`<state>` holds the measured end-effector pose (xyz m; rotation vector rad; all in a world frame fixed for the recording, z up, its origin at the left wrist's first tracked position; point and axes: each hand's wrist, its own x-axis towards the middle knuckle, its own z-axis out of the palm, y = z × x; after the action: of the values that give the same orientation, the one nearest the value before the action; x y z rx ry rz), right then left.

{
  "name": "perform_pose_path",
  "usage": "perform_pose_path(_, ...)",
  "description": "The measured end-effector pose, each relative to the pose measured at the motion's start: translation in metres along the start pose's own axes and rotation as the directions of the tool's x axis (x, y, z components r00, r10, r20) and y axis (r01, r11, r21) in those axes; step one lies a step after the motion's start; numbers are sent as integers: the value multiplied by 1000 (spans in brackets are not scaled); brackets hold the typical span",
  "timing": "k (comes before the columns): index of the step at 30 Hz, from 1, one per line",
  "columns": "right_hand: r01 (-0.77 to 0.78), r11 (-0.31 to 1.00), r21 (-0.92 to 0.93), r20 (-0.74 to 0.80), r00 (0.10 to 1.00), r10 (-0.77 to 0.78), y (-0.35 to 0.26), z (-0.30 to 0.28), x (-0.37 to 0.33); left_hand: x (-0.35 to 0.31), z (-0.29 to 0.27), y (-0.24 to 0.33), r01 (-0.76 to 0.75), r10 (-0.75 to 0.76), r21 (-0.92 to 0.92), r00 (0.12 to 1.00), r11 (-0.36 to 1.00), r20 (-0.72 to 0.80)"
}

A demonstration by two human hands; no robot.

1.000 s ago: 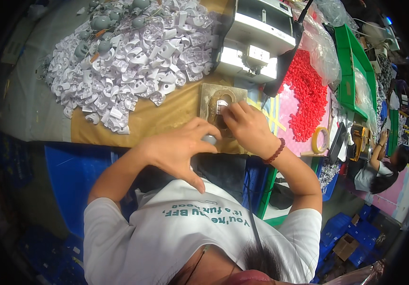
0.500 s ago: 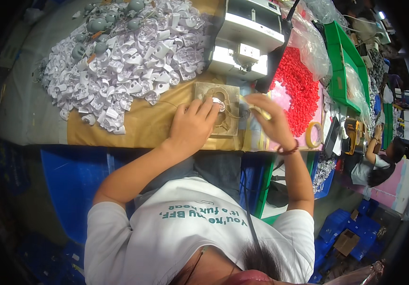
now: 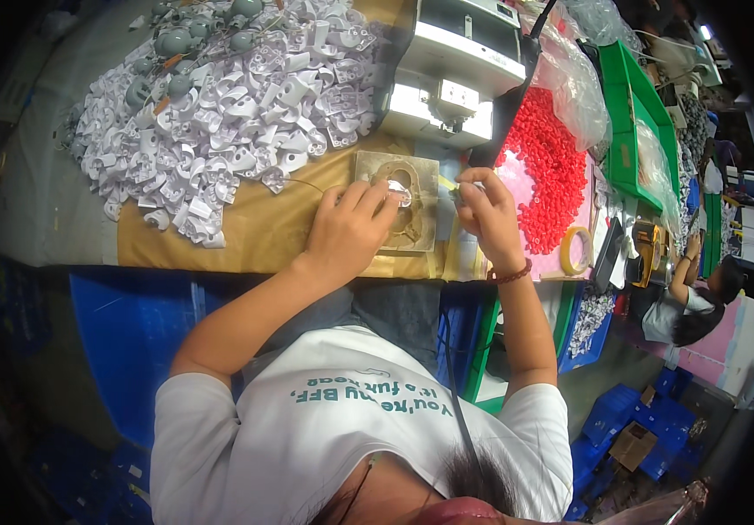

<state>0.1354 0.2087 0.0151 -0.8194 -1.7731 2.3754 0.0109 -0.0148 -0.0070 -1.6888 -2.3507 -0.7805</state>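
Note:
A square metal fixture block (image 3: 425,223) with a shaped hollow lies at the table's front edge. In its hollow sits a small white plastic part (image 3: 400,194). My left hand (image 3: 350,226) holds the part there, with bent fingertips pressed on its left side; a thin wire runs out to the left from under the hand. Just right of the block, my right hand (image 3: 492,217) is closed in a pinch around a thin pale-yellow tool (image 3: 448,183), mostly hidden by the fingers. Its tip points toward the block, apart from the white part.
A large heap of white plastic parts (image 3: 245,114) with grey round pieces (image 3: 175,42) covers the left. Behind the block stands a white machine (image 3: 455,79). Small red parts (image 3: 552,166), a tape roll (image 3: 576,251) and a green crate (image 3: 626,131) are on the right. Another person (image 3: 687,302) sits farther right.
My right hand has turned and drawn its fingers in, so less of the pale-yellow tool shows. The left hand stays on the white part in the block.

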Motion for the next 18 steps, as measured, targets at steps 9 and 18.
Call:
perform_pose_path(9, 129, 963, 237, 118, 980, -161, -2, 23, 16, 4, -1, -5, -34, 34, -31, 999, 999, 3)
perform_pose_path(18, 317, 761, -566, 114, 944, -309, 2, 41, 36, 6, -3, -9, -45, 44, -105, 999, 993, -8)
